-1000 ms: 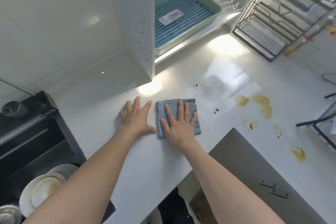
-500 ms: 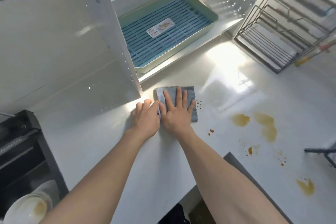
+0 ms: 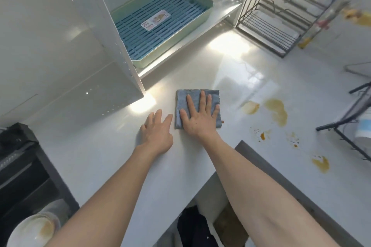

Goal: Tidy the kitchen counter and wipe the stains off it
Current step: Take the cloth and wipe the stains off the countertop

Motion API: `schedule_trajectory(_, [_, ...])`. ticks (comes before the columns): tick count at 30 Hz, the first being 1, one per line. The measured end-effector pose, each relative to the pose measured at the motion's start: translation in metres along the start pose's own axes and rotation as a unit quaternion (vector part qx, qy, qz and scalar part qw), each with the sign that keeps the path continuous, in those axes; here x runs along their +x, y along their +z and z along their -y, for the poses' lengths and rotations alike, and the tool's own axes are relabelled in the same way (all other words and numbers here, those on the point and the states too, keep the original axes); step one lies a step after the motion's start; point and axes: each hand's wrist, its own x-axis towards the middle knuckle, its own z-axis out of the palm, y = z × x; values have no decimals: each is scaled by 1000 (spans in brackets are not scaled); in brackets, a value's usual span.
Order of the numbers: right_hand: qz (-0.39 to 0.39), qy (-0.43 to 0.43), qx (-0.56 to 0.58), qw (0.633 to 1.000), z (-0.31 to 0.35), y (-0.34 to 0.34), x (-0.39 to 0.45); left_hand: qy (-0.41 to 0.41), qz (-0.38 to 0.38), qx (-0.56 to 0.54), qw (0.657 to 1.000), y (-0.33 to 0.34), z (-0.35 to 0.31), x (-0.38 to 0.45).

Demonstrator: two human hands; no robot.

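My left hand (image 3: 156,129) lies flat and empty on the white counter (image 3: 104,146). Just beside it, my right hand (image 3: 198,115) presses open-palmed on the folded blue cloth (image 3: 197,94), gripping nothing. I judge the wiping barely begun: right of the cloth, brown stains (image 3: 276,111) and a yellow smear (image 3: 320,163) remain.
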Motion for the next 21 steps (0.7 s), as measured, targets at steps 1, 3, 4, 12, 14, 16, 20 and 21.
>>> schedule_trajectory(1, [2, -7, -5, 1000, -2, 4, -14, -1, 0, -4, 1000, 1, 0, -6])
schedule_trajectory(3, [9, -10, -5, 1000, -7, 11, -43, -1, 12, -14, 1000, 2, 0, -22])
schedule_trajectory(4, [16, -6, 1, 1000, -9, 13, -55, -1, 23, -17, 1000, 4, 1, -30])
schedule_trajectory(12, [34, 74, 16, 997, -31, 17, -100, 75, 36, 30, 996, 19, -19, -51])
schedule_trajectory(14, [30, 85, 25, 996, -33, 14, -91, 119, 47, 11, 992, 17, -37, -45])
schedule_trajectory(16, [25, 93, 26, 995, -39, 9, -80, 128, 41, -2, 991, 13, -56, -34])
schedule_trajectory(20, [15, 101, 33, 994, -68, -12, -49, 120, 37, -3, 992, 5, -83, -5])
schedule_trajectory(21, [14, 103, 35, 994, -78, -19, -38, 118, 38, 7, 992, 3, -90, 5])
